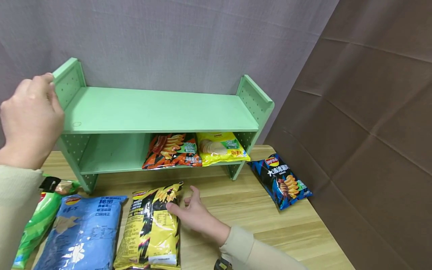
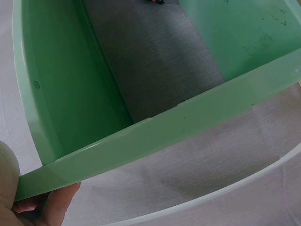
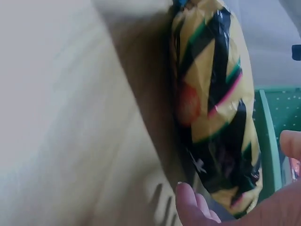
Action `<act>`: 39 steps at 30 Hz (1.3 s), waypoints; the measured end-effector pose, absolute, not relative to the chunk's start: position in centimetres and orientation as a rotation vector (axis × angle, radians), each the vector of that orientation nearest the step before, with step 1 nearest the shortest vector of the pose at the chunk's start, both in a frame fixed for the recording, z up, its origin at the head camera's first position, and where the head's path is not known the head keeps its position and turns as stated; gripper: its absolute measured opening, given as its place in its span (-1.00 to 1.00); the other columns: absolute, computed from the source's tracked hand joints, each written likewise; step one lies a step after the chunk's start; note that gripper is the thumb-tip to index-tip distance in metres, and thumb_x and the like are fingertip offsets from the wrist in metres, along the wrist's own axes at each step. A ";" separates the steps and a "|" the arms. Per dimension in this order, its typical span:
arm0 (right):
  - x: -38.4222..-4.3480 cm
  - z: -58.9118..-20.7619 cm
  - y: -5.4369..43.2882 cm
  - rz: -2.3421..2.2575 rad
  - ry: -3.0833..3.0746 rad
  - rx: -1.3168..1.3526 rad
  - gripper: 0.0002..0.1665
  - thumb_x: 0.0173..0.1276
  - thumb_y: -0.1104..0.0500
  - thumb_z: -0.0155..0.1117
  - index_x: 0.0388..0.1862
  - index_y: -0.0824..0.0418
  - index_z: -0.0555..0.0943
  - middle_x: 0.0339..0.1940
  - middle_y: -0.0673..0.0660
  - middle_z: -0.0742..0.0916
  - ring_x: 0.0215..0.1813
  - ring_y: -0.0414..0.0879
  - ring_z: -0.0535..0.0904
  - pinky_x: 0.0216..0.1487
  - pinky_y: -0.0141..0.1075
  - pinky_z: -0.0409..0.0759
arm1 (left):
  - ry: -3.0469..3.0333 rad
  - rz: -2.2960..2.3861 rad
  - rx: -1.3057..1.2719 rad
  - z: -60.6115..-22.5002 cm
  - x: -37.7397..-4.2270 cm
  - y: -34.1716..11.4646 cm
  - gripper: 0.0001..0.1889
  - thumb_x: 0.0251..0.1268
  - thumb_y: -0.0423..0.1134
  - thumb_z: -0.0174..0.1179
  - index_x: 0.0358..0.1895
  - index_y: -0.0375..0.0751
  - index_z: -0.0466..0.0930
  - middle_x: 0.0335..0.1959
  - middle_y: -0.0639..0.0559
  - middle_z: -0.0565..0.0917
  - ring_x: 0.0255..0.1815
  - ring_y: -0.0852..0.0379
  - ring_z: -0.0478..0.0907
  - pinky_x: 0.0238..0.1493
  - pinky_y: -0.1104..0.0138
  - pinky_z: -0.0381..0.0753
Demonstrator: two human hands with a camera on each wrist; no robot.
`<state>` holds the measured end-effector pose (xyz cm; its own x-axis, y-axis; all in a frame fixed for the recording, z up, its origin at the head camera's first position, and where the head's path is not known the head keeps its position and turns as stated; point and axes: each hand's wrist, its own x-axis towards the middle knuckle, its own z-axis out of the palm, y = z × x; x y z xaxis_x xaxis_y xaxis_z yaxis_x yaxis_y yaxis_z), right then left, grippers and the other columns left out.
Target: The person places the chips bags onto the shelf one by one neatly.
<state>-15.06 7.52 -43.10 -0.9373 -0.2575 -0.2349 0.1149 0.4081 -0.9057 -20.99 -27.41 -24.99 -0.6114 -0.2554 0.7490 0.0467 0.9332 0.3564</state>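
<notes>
My left hand [image 1: 32, 112] grips the upper corner of the left side panel [image 1: 65, 77] of a green two-tier shelf [image 1: 158, 108]. In the left wrist view, thumb and fingers [image 2: 61, 202] are on either side of the panel's rim. My right hand [image 1: 202, 219] is at the right edge of a black-and-yellow chip bag [image 1: 160, 228] lying on the table, its thumb overlapping the bag and its fingers spread. The right wrist view shows the bag's striped side [image 3: 216, 108] just beyond the extended fingertips [image 3: 186, 197].
An orange-red chip bag [image 1: 173, 150] and a yellow one [image 1: 221, 148] lie side by side on the lower tier. A blue bag [image 1: 84, 228] and a green bag [image 1: 42, 221] lie at left on the wooden table [image 1: 270, 232]. A dark blue bag [image 1: 281, 180] lies right.
</notes>
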 end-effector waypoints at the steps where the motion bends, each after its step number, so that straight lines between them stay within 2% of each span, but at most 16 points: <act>1: -14.9 -43.2 7.4 -1.546 2.294 -0.107 0.30 0.15 -0.24 0.41 0.53 0.26 -0.19 0.16 0.33 0.48 0.04 0.13 0.53 0.05 0.02 0.52 | -2.186 -0.431 0.144 -25.0 -21.0 -27.4 -0.56 0.53 -0.19 -0.26 0.20 -0.38 0.48 -0.10 -0.50 0.56 -0.19 -0.50 0.43 -0.52 -0.26 0.19; 6: -14.4 -43.7 6.9 -1.554 2.177 -0.047 0.34 0.10 -0.21 0.46 0.53 0.25 -0.19 0.00 0.26 0.55 -0.20 0.03 0.57 -0.17 -0.10 0.56 | -2.164 -0.431 0.125 -25.1 -21.0 -27.5 -0.56 0.52 -0.20 -0.25 0.16 -0.40 0.50 -0.12 -0.49 0.57 -0.20 -0.50 0.43 -0.53 -0.26 0.17; 9: -14.4 -44.2 6.5 -1.589 2.112 -0.049 0.33 0.12 -0.16 0.47 0.51 0.26 -0.22 -0.11 0.25 0.63 -0.24 0.04 0.62 -0.13 -0.09 0.57 | -2.159 -0.430 0.124 -25.1 -21.1 -27.5 -0.56 0.52 -0.20 -0.26 0.16 -0.40 0.50 -0.13 -0.49 0.57 -0.21 -0.50 0.43 -0.52 -0.26 0.18; 10: -14.4 -44.4 6.4 -1.589 2.116 -0.058 0.32 0.12 -0.15 0.48 0.51 0.27 -0.21 -0.13 0.25 0.63 -0.17 0.04 0.62 -0.04 -0.08 0.55 | -2.151 -0.428 0.121 -25.1 -21.1 -27.5 -0.56 0.52 -0.20 -0.26 0.16 -0.40 0.50 -0.13 -0.49 0.57 -0.22 -0.50 0.43 -0.52 -0.27 0.18; 13: -14.3 -44.8 6.0 -1.551 2.173 -0.084 0.32 0.09 -0.14 0.49 0.50 0.27 -0.19 0.06 0.42 0.58 0.13 0.21 0.53 0.22 0.07 0.38 | -2.134 -0.426 0.115 -25.2 -21.1 -27.5 -0.56 0.51 -0.21 -0.27 0.16 -0.38 0.51 -0.15 -0.50 0.57 -0.23 -0.51 0.43 -0.53 -0.28 0.17; 17: -14.2 -44.8 5.5 -1.457 2.277 -0.071 0.37 0.04 -0.21 0.49 0.53 0.26 -0.16 0.38 0.54 0.26 0.40 0.38 0.18 0.30 0.26 0.17 | -2.129 -0.424 0.112 -25.2 -21.1 -27.5 -0.56 0.52 -0.20 -0.27 0.16 -0.38 0.50 -0.15 -0.50 0.57 -0.22 -0.50 0.43 -0.53 -0.29 0.17; 22: -14.2 -44.7 5.3 -1.446 2.266 -0.039 0.39 0.04 -0.19 0.50 0.55 0.26 -0.18 0.43 0.50 0.21 0.42 0.37 0.15 0.31 0.29 0.13 | -2.130 -0.419 0.106 -25.1 -21.0 -27.5 -0.55 0.53 -0.19 -0.27 0.16 -0.40 0.50 -0.16 -0.50 0.57 -0.25 -0.50 0.42 -0.55 -0.27 0.17; 28: -14.9 -44.9 6.0 -1.448 2.259 -0.046 0.34 0.00 -0.17 0.53 0.55 0.20 -0.09 0.44 0.46 0.23 0.41 0.37 0.17 0.29 0.31 0.13 | -2.117 -0.424 0.101 -25.2 -21.0 -27.5 -0.55 0.53 -0.18 -0.27 0.15 -0.39 0.51 -0.15 -0.50 0.58 -0.24 -0.50 0.43 -0.53 -0.28 0.17; 32: -15.8 -44.7 7.6 -1.446 2.262 -0.075 0.28 0.02 -0.16 0.53 0.52 0.23 -0.02 0.38 0.44 0.30 0.35 0.31 0.27 0.29 0.23 0.22 | -2.102 -0.427 0.091 -25.3 -21.1 -27.5 -0.56 0.52 -0.19 -0.25 0.14 -0.40 0.52 -0.15 -0.49 0.59 -0.26 -0.51 0.43 -0.54 -0.28 0.16; 39: -17.1 -44.6 10.7 -1.461 2.258 -0.080 0.30 0.04 -0.15 0.52 0.53 0.27 -0.06 0.37 0.46 0.31 0.23 0.26 0.42 0.23 0.15 0.36 | -2.116 -0.426 0.102 -25.1 -21.0 -27.4 -0.56 0.52 -0.20 -0.26 0.15 -0.40 0.51 -0.17 -0.51 0.57 -0.26 -0.53 0.43 -0.55 -0.27 0.15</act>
